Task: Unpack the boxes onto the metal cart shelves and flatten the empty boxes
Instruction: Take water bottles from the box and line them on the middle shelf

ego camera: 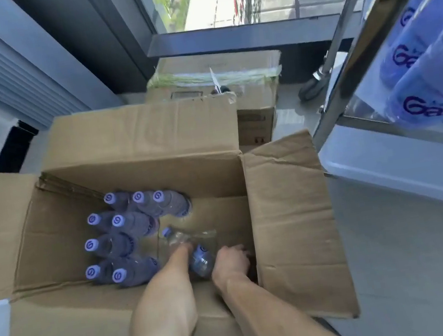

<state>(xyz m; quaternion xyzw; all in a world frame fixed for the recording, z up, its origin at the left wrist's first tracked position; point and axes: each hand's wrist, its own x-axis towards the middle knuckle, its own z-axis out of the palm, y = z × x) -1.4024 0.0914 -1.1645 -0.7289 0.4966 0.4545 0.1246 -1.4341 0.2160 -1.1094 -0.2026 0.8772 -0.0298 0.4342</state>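
An open cardboard box [285, 216] stands on the floor in front of me. Several water bottles [125, 225] with pale purple caps stand upright in its left half. A clear bottle [184, 238] lies on the box bottom, and my left hand [182, 250] reaches down and grips it; its fingers are mostly hidden. My right hand [231, 258] is curled, knuckles up, by the box's right wall, next to a blue-labelled bottle [200, 261] that sits between the two hands. The metal cart [362, 40] stands at the right, with packed bottles [427, 73] on its shelf.
A taped, closed cardboard box [219, 82] sits behind the open one, below a window. A cart wheel [312, 88] rests on the floor to its right. The open box's right flap [297, 242] hangs out towards the cart's lower shelf [402, 158]. A wall is at the left.
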